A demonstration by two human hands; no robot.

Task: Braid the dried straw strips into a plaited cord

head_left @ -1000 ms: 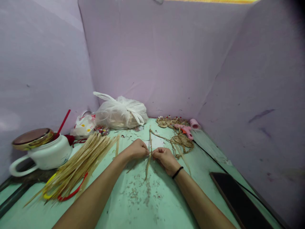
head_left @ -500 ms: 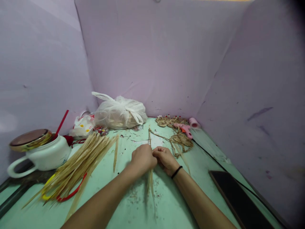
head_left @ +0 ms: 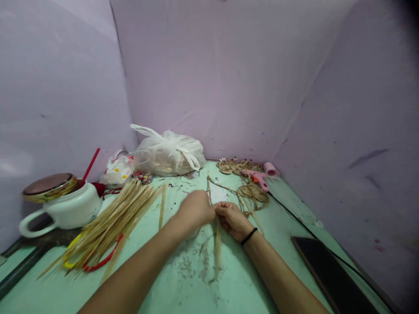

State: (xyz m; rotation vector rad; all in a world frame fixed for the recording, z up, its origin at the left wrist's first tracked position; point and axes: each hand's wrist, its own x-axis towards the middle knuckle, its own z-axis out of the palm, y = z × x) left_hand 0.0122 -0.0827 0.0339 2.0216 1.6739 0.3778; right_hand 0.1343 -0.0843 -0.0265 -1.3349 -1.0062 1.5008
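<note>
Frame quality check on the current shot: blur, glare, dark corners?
Head view: left hand blurred, right hand sharper; head view: hanging fibre strip also soft; head view: pale glare patch on the left wall; head view: upper right corner falls off to black.

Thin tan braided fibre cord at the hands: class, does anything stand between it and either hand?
Nothing visible does. The bare right hand pinches the thin tan braided fibre cord; the bare left hand, blurred, is right at the same spot, its fingertips hidden. The pink plastic glue gun lies beyond, to the right.
</note>
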